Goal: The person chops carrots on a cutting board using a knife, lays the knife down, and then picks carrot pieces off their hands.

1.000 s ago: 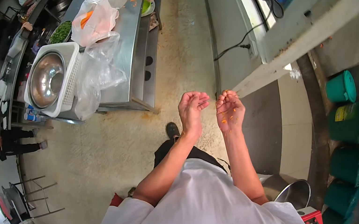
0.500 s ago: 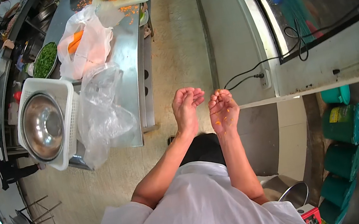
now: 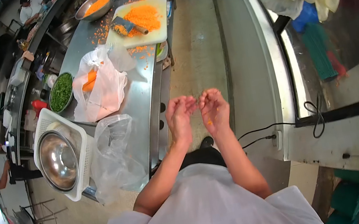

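Observation:
My left hand (image 3: 181,119) and my right hand (image 3: 215,111) are raised in front of my body, palms up, fingers loosely curled and fingertips close together. Neither holds anything I can see. Small orange bits stick to my right palm. Left of them runs a steel table (image 3: 141,97). On it, a white cutting board (image 3: 114,41) carries chopped carrot (image 3: 146,15) and a cleaver (image 3: 123,25) with a wooden handle. Nearer lies a white plastic bag (image 3: 105,93) with carrots (image 3: 89,81) showing, then a clear plastic bag (image 3: 114,161).
A metal bowl (image 3: 58,159) sits in a white plastic basket (image 3: 85,168) at the table's near end. Chopped greens (image 3: 61,93) and a bowl of chopped carrot (image 3: 97,5) stand farther back. A black cable (image 3: 258,128) hangs by the right wall. Other people work at far left.
My view has shifted, with more of the table's far end now showing. My hands have drawn closer together, and fewer orange bits show on my right hand and wrist.

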Tool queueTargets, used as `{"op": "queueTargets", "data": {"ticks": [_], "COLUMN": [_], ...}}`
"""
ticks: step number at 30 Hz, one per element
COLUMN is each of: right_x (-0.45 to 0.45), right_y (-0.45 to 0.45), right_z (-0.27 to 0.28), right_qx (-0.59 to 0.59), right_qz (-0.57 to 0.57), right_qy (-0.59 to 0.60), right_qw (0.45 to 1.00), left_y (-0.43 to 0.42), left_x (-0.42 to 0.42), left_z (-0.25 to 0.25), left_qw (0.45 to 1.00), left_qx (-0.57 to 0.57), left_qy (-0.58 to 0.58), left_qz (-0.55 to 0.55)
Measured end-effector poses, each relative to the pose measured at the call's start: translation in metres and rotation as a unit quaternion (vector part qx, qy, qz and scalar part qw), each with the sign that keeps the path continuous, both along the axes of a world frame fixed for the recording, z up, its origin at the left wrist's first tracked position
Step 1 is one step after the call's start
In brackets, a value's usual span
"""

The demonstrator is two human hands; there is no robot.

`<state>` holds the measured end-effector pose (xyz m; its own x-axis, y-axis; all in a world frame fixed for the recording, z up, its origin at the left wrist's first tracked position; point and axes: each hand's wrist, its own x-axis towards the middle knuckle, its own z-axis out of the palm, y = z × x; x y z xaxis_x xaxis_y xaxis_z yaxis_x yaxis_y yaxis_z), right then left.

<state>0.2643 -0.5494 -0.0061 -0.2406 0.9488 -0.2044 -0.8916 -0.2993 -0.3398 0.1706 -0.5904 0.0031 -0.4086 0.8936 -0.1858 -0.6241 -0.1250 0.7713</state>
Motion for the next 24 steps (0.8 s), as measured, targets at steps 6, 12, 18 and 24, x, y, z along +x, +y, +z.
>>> {"op": "queueTargets", "data": {"ticks": [6, 12, 18, 24], "right_x": [-0.003, -0.017, -0.023, -0.046], "right_y": [0.042, 0.082, 0.156, 0.213], "right_z": [-0.018, -0.042, -0.027, 0.0], "right_qx": [-0.026, -0.079, -0.031, 0.017], "right_qz": [-0.002, -0.024, -0.09, -0.13], "right_qy": [0.001, 0.015, -0.038, -0.064], "right_qw": [1.0, 0.996, 0.995, 0.989], "left_y": [0.037, 0.088, 0.172, 0.238], "left_x": [0.005, -0.009, -0.018, -0.042], "left_z": [-0.007, -0.027, -0.025, -0.003], "left_qw": [0.999, 0.998, 0.996, 0.993], "left_qx": [-0.034, -0.068, -0.029, 0.004], "left_qy": [-0.004, -0.012, -0.061, -0.061], "left_qz": [0.016, -0.002, -0.06, -0.096]}}
